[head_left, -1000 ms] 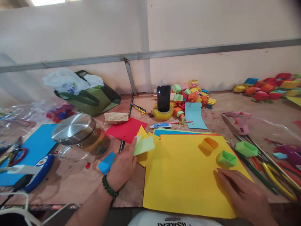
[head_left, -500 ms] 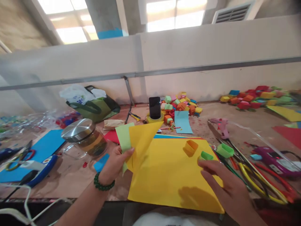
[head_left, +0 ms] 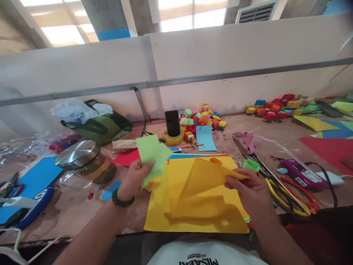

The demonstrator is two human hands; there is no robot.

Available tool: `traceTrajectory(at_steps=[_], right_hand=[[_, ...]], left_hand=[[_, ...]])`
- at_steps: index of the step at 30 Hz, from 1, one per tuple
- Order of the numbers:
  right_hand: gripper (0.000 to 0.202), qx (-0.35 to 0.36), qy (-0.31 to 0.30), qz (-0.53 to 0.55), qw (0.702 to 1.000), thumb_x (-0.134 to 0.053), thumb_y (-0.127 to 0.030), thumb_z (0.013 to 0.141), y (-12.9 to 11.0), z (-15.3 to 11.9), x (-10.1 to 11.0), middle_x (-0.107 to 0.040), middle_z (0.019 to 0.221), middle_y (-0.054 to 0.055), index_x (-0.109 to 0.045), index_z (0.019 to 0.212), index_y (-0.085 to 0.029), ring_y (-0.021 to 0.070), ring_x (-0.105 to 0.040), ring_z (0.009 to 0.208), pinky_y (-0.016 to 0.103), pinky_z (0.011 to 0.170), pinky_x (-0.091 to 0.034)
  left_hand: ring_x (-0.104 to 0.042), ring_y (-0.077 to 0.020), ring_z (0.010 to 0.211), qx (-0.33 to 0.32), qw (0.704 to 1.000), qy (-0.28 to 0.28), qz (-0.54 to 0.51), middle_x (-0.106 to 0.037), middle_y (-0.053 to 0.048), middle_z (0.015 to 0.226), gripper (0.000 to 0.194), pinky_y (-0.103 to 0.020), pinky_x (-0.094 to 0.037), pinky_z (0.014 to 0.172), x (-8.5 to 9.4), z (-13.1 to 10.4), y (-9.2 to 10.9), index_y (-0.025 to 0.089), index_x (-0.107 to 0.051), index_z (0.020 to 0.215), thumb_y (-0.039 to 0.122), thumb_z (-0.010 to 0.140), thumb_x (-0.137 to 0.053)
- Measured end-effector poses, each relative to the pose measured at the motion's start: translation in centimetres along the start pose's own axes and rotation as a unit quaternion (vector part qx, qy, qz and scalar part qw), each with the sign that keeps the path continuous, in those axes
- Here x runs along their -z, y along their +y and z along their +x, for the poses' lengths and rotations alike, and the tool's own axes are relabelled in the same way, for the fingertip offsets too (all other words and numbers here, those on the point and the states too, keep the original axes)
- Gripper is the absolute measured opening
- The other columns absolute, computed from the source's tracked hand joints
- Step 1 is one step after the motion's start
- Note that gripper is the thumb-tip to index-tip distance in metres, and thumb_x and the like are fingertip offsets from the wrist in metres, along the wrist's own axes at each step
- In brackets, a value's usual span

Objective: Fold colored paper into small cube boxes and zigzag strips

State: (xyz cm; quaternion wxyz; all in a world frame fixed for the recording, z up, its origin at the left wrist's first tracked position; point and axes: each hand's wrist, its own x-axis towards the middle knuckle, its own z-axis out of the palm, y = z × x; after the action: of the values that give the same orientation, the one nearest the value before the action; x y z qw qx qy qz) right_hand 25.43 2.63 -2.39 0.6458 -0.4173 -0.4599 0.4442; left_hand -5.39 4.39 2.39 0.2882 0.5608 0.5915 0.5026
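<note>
My left hand (head_left: pixel 135 180) is closed on light green paper (head_left: pixel 150 152), raised over the left side of the sheets. A loose yellow paper piece (head_left: pixel 204 175) hangs from my right hand (head_left: pixel 249 187), pinched at its right corner between thumb and fingers. Beneath it lies a large yellow sheet (head_left: pixel 157 217) on top of a stack of coloured paper. A small orange folded paper piece (head_left: pixel 216 161) shows partly behind the raised yellow one. Beyond my right fingers sits a light green folded paper piece (head_left: pixel 250 165).
A lidded glass jar (head_left: pixel 91 165) stands left, beside blue paper (head_left: pixel 44 176). Behind are a phone (head_left: pixel 173 123) on a yellow tape roll (head_left: pixel 174 139) and a heap of folded paper pieces (head_left: pixel 204 121). Pliers (head_left: pixel 286 198), a pink glue gun (head_left: pixel 246 141) and a purple device (head_left: pixel 303 175) lie right.
The yellow paper piece has passed from my left hand to my right and moved rightward. My left hand keeps the light green paper. The small green piece at my right fingertips is no longer there.
</note>
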Motion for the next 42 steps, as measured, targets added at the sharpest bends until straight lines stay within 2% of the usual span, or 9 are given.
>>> traceTrajectory(at_steps=[3,8,13,15,20,24,28,36,42], right_hand=[[0.014,0.07,-0.058,-0.036,0.995,-0.079,-0.033,0.068,-0.8,-0.5,-0.9,-0.073,0.074,0.003,-0.069,0.068,-0.023,0.0186,-0.07,0.07,0.029,0.064,-0.059],[0.007,0.121,-0.098,-0.144,0.977,-0.074,-0.027,0.072,-0.3,-0.8,-1.1,-0.074,0.084,0.007,-0.069,0.071,-0.021,0.0208,-0.069,0.081,0.034,0.077,-0.057],[0.006,0.157,0.042,-0.14,0.977,-0.071,-0.021,0.075,0.3,-1.2,0.9,-0.071,0.087,0.005,-0.066,0.079,-0.021,0.0218,-0.067,0.088,0.039,0.081,-0.055],[0.007,0.169,0.056,-0.144,0.973,-0.071,-0.021,0.074,0.0,-1.7,1.2,-0.071,0.082,0.005,-0.066,0.077,-0.022,0.0225,-0.068,0.084,0.038,0.075,-0.056],[0.006,0.172,0.017,-0.172,0.97,-0.07,-0.021,0.075,-1.4,-2.7,0.7,-0.072,0.082,0.004,-0.067,0.077,-0.026,0.0224,-0.069,0.079,0.036,0.071,-0.057],[0.002,0.137,-0.003,-0.155,0.978,-0.067,-0.027,0.078,-3.0,-2.5,-0.3,-0.072,0.084,0.004,-0.067,0.076,-0.027,0.0213,-0.069,0.081,0.035,0.073,-0.058],[0.012,0.142,-0.028,-0.134,0.98,-0.068,-0.032,0.078,-3.2,-2.1,-0.8,-0.073,0.078,0.004,-0.066,0.07,-0.025,0.0196,-0.069,0.075,0.034,0.07,-0.058],[0.014,0.093,-0.095,-0.11,0.985,-0.065,-0.033,0.08,-0.3,-2.9,-0.1,-0.072,0.078,0.006,-0.064,0.072,-0.021,0.0184,-0.068,0.074,0.03,0.068,-0.055],[0.005,0.173,-0.09,-0.129,0.972,-0.066,-0.02,0.078,-0.8,-3.1,1.0,-0.071,0.088,0.006,-0.066,0.083,-0.022,0.0188,-0.066,0.084,0.033,0.075,-0.055]], left_hand=[[-0.065,-0.0265,0.073,-0.082,0.97,0.04,0.225,-0.07,-0.009,0.074,0.046,-0.037,-0.054,0.063,2.1,2.2,-0.3,0.014,-0.07,0.087,0.057,0.077,-0.054],[-0.053,-0.0344,0.117,-0.182,0.89,-0.097,0.407,-0.061,-0.014,0.123,0.051,-0.053,-0.041,0.098,1.4,-0.7,-0.9,0.022,-0.06,0.119,0.049,0.076,-0.061],[-0.04,-0.0318,0.132,-0.28,0.808,-0.382,0.349,-0.046,-0.011,0.142,0.072,-0.054,-0.034,0.107,-2.6,-8.0,-1.3,0.028,-0.045,0.134,0.058,0.073,-0.064],[-0.041,-0.0288,0.132,-0.302,0.774,-0.44,0.342,-0.046,-0.012,0.142,0.058,-0.052,-0.035,0.106,-4.0,-9.4,-1.2,0.026,-0.04,0.137,0.042,0.084,-0.058],[-0.059,-0.0244,0.113,-0.292,0.807,-0.433,0.277,-0.067,-0.013,0.114,0.027,-0.038,-0.049,0.095,-4.0,-9.1,1.2,0.018,-0.061,0.111,0.028,0.091,-0.046],[-0.067,-0.0188,0.101,-0.248,0.852,-0.414,0.204,-0.071,-0.008,0.11,0.038,-0.034,-0.053,0.091,-1.3,-8.0,3.7,0.024,-0.065,0.113,0.017,0.091,-0.035],[-0.068,-0.0201,0.1,-0.148,0.9,-0.373,0.17,-0.072,-0.004,0.11,0.039,-0.032,-0.057,0.084,0.1,-8.0,3.2,0.034,-0.065,0.116,0.024,0.092,-0.037],[-0.05,-0.0251,0.127,-0.246,0.819,-0.452,0.255,-0.05,-0.005,0.141,0.031,-0.045,-0.042,0.106,-2.6,-9.6,-1.7,0.036,-0.064,0.117,0.029,0.09,-0.05],[-0.059,-0.0242,0.113,-0.229,0.834,-0.422,0.272,-0.059,-0.009,0.131,0.034,-0.045,-0.048,0.098,-5.9,-9.0,0.2,0.03,-0.066,0.115,0.021,0.089,-0.045]])
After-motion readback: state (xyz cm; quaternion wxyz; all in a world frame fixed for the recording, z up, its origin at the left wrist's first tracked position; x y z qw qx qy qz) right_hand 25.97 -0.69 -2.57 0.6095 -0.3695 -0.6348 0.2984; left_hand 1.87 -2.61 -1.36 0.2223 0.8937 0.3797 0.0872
